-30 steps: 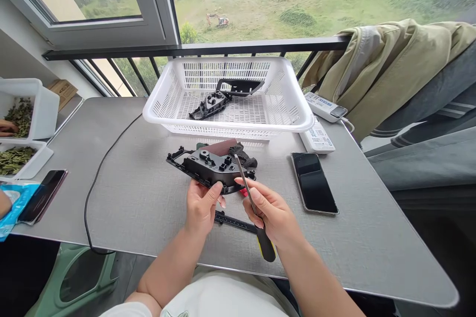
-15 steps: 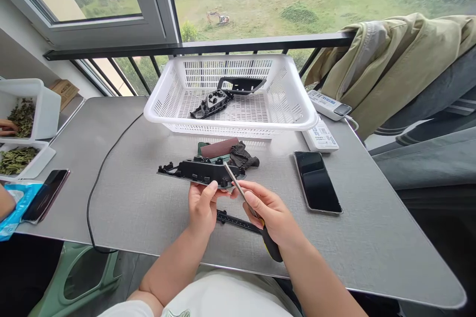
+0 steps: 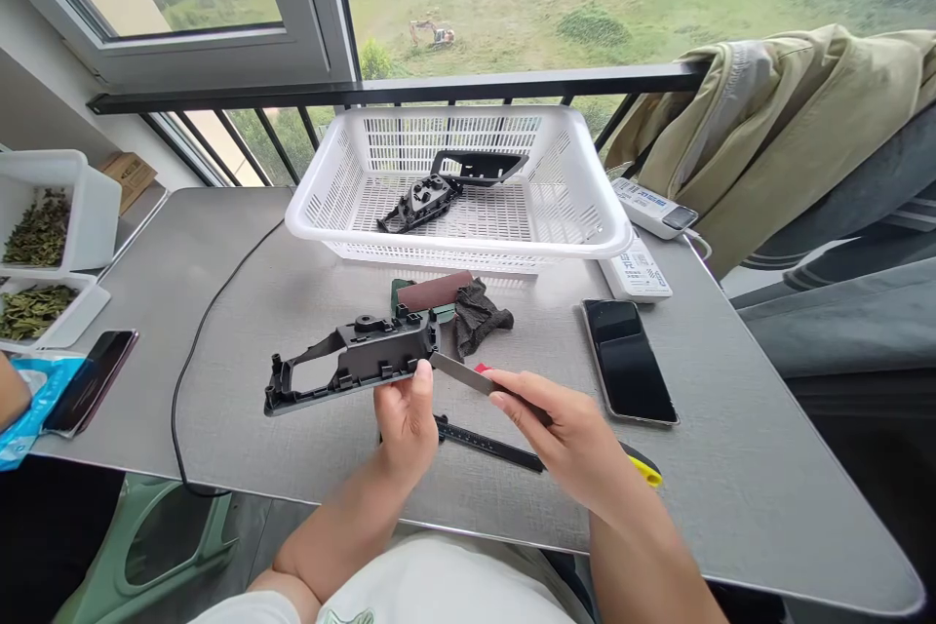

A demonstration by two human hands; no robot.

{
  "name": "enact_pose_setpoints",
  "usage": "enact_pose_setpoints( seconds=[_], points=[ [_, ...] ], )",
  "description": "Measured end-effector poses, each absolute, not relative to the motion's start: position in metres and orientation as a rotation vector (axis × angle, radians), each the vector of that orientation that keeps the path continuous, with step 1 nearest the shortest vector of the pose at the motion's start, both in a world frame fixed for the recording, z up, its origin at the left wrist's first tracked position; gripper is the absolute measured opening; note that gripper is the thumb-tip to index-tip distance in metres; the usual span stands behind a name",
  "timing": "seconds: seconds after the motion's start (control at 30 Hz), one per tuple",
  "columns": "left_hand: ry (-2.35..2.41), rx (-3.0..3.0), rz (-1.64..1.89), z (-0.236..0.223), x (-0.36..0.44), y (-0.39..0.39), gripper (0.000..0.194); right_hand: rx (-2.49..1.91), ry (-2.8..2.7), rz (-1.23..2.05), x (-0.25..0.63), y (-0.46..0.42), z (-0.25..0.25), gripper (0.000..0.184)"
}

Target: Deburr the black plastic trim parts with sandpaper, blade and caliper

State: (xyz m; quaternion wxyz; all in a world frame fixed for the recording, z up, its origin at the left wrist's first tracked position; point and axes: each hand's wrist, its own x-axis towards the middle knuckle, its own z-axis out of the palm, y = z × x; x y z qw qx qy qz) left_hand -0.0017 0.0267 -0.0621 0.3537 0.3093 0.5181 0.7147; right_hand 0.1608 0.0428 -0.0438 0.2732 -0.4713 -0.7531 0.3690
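Note:
My left hand (image 3: 408, 417) is closed on a black plastic trim piece (image 3: 380, 351), gripping its right end with the thumb on the near edge. The piece is tilted, with clips along its edges and an opening at its left. In my right hand (image 3: 570, 424) is a flat metal file (image 3: 460, 371); its black-and-yellow handle (image 3: 643, 465) shows past the palm. The file's tip meets or lies very close to the piece's right end; contact is hard to tell. Below the hands lies a black caliper (image 3: 489, 444), partly hidden. A small red thing (image 3: 482, 368) shows beside my right fingertips.
A white basket (image 3: 453, 244) holds two black plastic parts. Before it lie rolled sandpaper (image 3: 437, 291) and a dark cloth (image 3: 479, 317). One phone (image 3: 630, 361) is at right, another (image 3: 92, 385) at left, near a cable (image 3: 191, 361). Another person's arm (image 3: 11, 397) shows at left.
The trim piece has shifted left and turned, showing its opening. My right hand has moved right, and the file has swung from steep to flatter, its tip now at the piece's right end.

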Motion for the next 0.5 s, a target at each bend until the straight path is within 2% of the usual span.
enact_pose_setpoints(
  seconds=[0.13, 0.23, 0.4, 0.5],
  points=[
    [1.346, 0.921, 1.843, -0.065, -0.003, 0.028, 0.031, -1.233, -1.986, 0.774, 0.161, 0.044, -0.045, 0.028],
    [1.390, 1.009, 1.832, -0.069, -0.004, 0.028, 0.033, -1.173, -2.026, 0.762, 0.162, 0.044, -0.044, 0.027],
    [1.368, 0.922, 1.811, -0.072, -0.005, 0.029, 0.036, -1.208, -1.856, 0.880, 0.159, 0.043, -0.045, 0.027],
    [1.270, 0.732, 1.788, -0.072, -0.006, 0.031, 0.036, -1.220, -1.532, 1.200, 0.158, 0.046, -0.048, 0.032]
  ],
)
